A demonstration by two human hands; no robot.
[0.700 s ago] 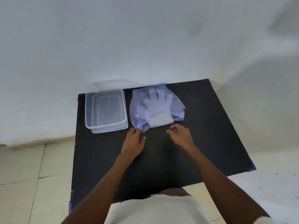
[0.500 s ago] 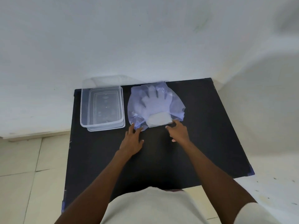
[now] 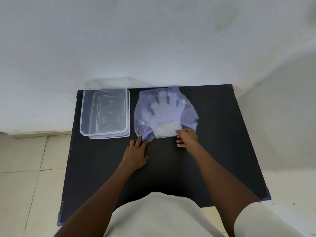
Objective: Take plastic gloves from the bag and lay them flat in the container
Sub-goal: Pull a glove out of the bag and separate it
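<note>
A thin bluish plastic bag [image 3: 188, 115] lies flat at the back middle of the black table [image 3: 222, 151]. Clear plastic gloves [image 3: 165, 111] show through it, fingers pointing away from me, and their cuff end [image 3: 166, 131] sticks out of the bag's near opening. My left hand [image 3: 136, 152] rests flat on the table with its fingertips on the bag's near left edge. My right hand [image 3: 186, 138] pinches the right corner of the gloves' cuff. The clear rectangular container [image 3: 85, 117] stands empty to the left of the bag.
A white wall runs right behind the table's far edge. The container seems to sit on its clear lid [image 3: 109, 137], whose edge shows at the front. A tiled floor [image 3: 25, 168] lies to the left of the table.
Both hands have moved forward to the bag's near opening. The left fingertips now press on the bag's edge and the right hand has closed on the gloves' cuff.
</note>
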